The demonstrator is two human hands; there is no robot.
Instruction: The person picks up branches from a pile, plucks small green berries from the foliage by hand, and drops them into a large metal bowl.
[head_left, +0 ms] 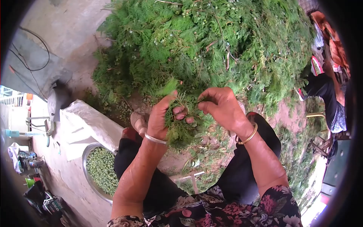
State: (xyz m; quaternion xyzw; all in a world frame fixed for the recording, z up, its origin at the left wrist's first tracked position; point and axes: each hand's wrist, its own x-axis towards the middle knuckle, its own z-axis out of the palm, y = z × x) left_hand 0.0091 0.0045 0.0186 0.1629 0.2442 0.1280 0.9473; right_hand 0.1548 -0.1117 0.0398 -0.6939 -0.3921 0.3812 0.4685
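My left hand, with a silver bangle at the wrist, is closed round a bunch of green cypress sprigs. Feathery tips stick out above and below its curled fingers. Just to the right, my right hand has thumb and forefinger pinched together at the edge of the bunch; whatever lies between them is too small to make out. A gold-coloured bangle circles that wrist. Directly beyond both hands rises a large heap of cut cypress branches, with small pale cones among the leaves.
Left of my knee, a round metal basin holds many small green cones. A white sack lies beside it. Leaf scraps cover the ground between my feet. At the right sits another person. Cables trail at the upper left.
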